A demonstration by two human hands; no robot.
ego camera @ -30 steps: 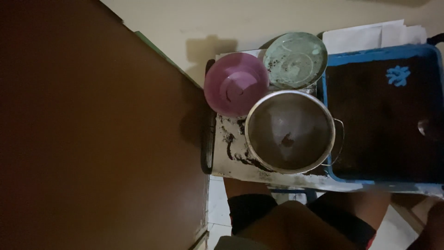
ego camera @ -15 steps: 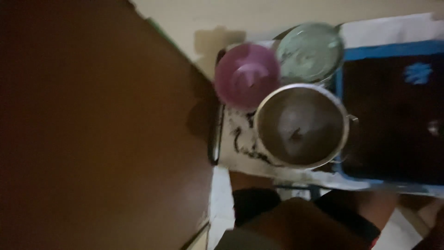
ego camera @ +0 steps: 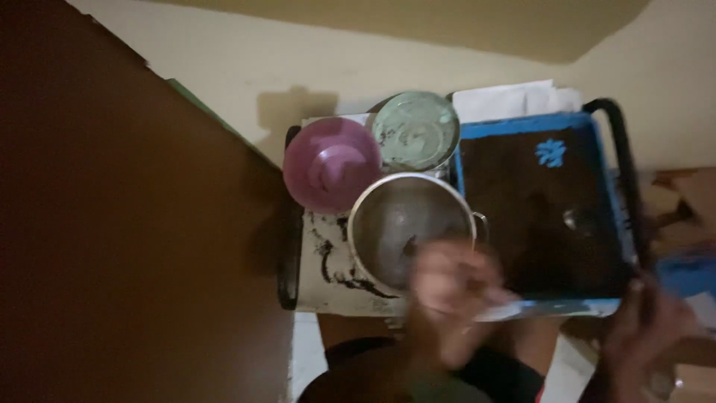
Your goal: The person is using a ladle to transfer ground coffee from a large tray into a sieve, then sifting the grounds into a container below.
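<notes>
While blurred left hand (ego camera: pixel 455 298) hovers by steel pot (ego camera: pixel 410 227), grip unclear; white tray (ego camera: pixel 328 287), cream wall (ego camera: pixel 313 60).

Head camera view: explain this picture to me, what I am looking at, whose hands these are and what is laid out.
One camera, worn on a person's head, looks straight down. No machine here: two bare hands, both motion-blurred. The left hand is at the near rim of a metal pot; whether it grips anything cannot be told. The right hand is at the near right corner of a blue tray filled with something dark. Behind the pot stand a purple bowl and a pale green bowl. A brown wooden panel fills the left.
</notes>
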